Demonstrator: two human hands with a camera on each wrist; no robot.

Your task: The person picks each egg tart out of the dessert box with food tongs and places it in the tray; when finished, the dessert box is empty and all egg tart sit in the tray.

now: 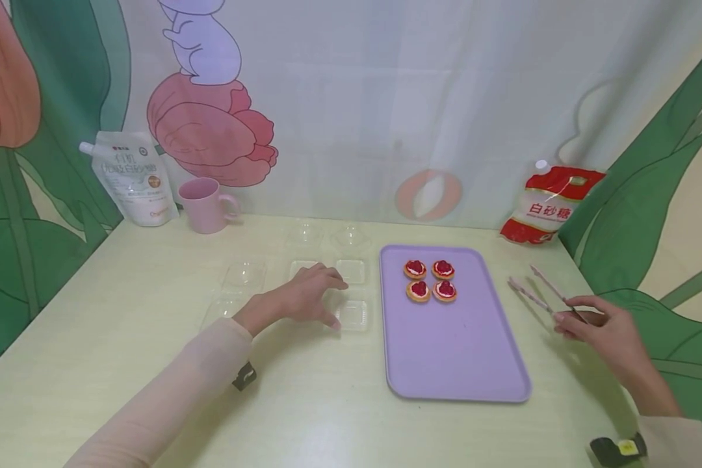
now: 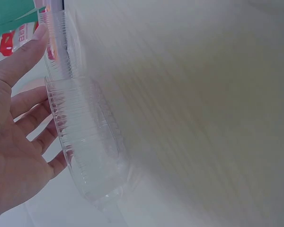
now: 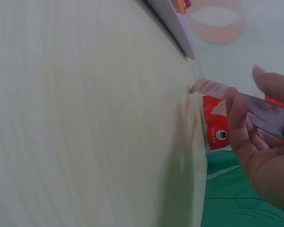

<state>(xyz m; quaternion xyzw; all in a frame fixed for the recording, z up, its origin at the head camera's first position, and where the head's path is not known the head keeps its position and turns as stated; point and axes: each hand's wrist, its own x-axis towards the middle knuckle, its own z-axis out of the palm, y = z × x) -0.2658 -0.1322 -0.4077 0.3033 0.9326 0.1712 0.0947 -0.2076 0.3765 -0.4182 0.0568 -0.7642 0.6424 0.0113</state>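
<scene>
My left hand (image 1: 307, 296) is over the table among clear plastic boxes, thumb and fingers spread apart. Nearest to it is a small clear square box (image 1: 353, 316); whether the fingertips touch it I cannot tell. In the left wrist view a ribbed clear box (image 2: 85, 137) stands in front of the fingers. My right hand (image 1: 605, 328) holds a pair of pinkish tongs (image 1: 532, 296), tips apart with nothing between them, to the right of a purple tray (image 1: 456, 357). Several small tarts (image 1: 418, 291) with red topping and white cream sit in two rows on the tray's far part.
Clear domed lids (image 1: 351, 237) and another lid (image 1: 244, 274) lie around the boxes. At the back left are a white pouch (image 1: 133, 182) and a pink mug (image 1: 203, 207). A red and white sugar bag (image 1: 550, 207) leans at the back right, before a curtain (image 1: 351, 117).
</scene>
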